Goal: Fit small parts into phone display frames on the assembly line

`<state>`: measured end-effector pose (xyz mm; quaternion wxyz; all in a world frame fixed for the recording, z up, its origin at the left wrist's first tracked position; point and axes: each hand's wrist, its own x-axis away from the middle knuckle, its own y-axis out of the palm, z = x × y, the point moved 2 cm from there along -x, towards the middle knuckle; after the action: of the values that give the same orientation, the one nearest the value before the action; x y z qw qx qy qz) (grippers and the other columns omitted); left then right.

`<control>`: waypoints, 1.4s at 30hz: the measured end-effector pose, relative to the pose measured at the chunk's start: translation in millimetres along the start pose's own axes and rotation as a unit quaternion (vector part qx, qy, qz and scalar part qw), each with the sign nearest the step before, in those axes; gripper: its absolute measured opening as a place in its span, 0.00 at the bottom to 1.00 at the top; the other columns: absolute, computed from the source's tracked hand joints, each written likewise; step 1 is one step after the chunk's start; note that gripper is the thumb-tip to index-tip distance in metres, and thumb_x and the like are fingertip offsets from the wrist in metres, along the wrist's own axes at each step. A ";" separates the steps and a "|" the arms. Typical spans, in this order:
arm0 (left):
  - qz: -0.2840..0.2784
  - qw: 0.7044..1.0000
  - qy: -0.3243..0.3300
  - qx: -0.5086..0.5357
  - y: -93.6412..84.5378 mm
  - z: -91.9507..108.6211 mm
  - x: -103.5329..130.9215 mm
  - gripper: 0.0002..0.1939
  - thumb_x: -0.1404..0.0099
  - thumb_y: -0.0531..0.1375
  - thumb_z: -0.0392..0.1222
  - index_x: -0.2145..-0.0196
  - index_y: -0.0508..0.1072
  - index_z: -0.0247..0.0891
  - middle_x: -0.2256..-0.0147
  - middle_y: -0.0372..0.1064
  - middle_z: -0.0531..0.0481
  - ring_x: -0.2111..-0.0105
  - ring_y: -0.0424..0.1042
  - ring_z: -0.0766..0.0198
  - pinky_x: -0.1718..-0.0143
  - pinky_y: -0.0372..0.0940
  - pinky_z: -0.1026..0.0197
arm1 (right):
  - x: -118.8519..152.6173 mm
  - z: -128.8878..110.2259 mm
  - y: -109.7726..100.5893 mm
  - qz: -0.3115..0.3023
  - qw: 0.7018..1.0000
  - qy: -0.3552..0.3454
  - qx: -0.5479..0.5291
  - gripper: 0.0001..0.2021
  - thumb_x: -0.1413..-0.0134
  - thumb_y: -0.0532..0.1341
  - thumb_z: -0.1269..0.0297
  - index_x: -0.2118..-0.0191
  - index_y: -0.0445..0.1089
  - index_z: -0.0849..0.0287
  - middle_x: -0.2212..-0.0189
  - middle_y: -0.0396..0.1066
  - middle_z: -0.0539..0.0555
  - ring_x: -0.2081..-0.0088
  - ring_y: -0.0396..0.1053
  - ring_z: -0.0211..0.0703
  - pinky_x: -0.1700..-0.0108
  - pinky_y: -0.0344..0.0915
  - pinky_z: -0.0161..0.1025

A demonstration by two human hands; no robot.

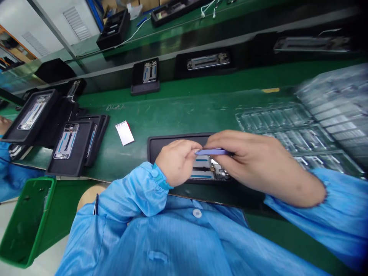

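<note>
My right hand (247, 161) grips a slim purple tool (214, 152), possibly tweezers, held level between thumb and fingers. At the tool's tip, my left hand (178, 161) is closed in a pinch. Something tiny and pale seems to be between its fingertips, too small to name. Both hands hover over an open phone frame (202, 174) with blue strips and a dark centre band. That frame lies in a black foam tray (156, 145) at the table's near edge, partly hidden by my hands.
To the right are clear plastic blister trays (290, 134), some stacked. A white card (124, 133) lies left of centre. Further left, black trays hold phone frames (66, 142). Behind runs a belt (172, 82) with more trays. A green bin (28, 222) and another person's sleeve (10, 172) are at left.
</note>
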<state>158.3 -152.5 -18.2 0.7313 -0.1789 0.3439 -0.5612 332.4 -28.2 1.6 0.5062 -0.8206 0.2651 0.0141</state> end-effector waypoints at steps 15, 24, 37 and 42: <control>0.022 0.998 -0.035 -0.054 2.3 -47.2 20.3 0.06 0.25 0.61 0.38 0.53 0.76 0.42 0.55 0.81 0.43 0.48 0.78 0.50 0.40 0.74 0.46 | 49.3 66.2 22.1 -0.026 0.981 -0.145 0.127 0.15 0.27 0.58 0.64 0.54 0.84 0.52 0.51 0.85 0.57 0.56 0.83 0.54 0.63 0.74 0.48; -0.030 0.996 -0.053 -0.070 14.0 -40.6 30.3 0.10 0.26 0.63 0.40 0.49 0.76 0.43 0.50 0.82 0.40 0.41 0.74 0.44 0.37 0.70 0.38 | 49.2 72.6 37.3 -0.089 0.980 -0.124 0.130 0.17 0.27 0.55 0.66 0.50 0.83 0.50 0.50 0.85 0.56 0.52 0.84 0.53 0.56 0.79 0.48; -0.139 0.985 -0.041 -0.089 33.0 -38.9 34.2 0.16 0.28 0.66 0.41 0.44 0.73 0.39 0.43 0.80 0.39 0.38 0.71 0.41 0.38 0.64 0.36 | 36.4 55.1 51.1 -0.013 0.962 -0.198 0.189 0.14 0.30 0.57 0.77 0.49 0.79 0.60 0.52 0.84 0.58 0.57 0.82 0.48 0.57 0.75 0.43; -0.136 0.986 -0.036 -0.085 34.9 -38.3 34.9 0.16 0.28 0.66 0.41 0.45 0.73 0.39 0.44 0.79 0.40 0.38 0.71 0.42 0.39 0.64 0.37 | 34.2 51.3 53.1 -0.001 0.964 -0.195 0.183 0.14 0.29 0.57 0.76 0.50 0.79 0.59 0.53 0.84 0.58 0.58 0.81 0.47 0.58 0.74 0.43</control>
<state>160.4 -169.9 -78.2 0.6423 -0.3053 0.3363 -0.6173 350.5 -18.0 -77.1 0.6894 -0.6959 0.1584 0.1240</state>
